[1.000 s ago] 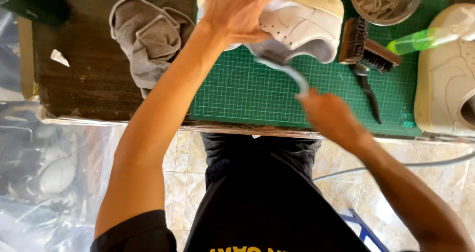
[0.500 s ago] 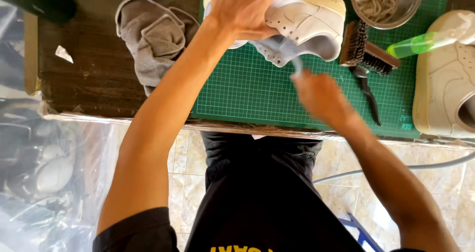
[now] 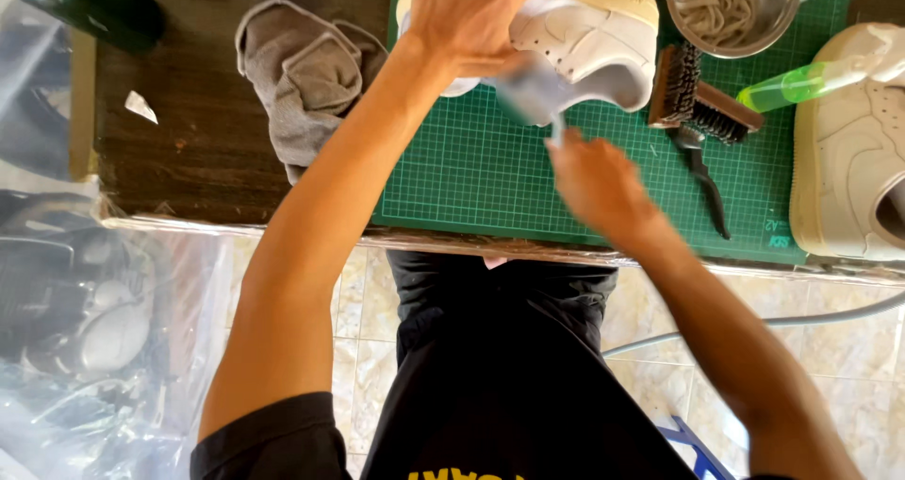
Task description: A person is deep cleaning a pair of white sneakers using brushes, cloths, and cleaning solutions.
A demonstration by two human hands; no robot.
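Note:
My left hand grips a white sneaker from above and holds it on its side over the green cutting mat. My right hand is just below the shoe's opening, closed on a thin pale tool, blurred by motion, that points up into the shoe. The tool's tip is hidden inside the grey lining of the shoe.
A crumpled grey cloth lies on the dark wooden table. A wooden brush, a dark hand tool, a green spray bottle, a metal bowl holding laces and a second white sneaker sit to the right.
My right hand has moved up and left, from below the shoe to just under its opening, taking the thin tool into the shoe. My left hand keeps its hold.

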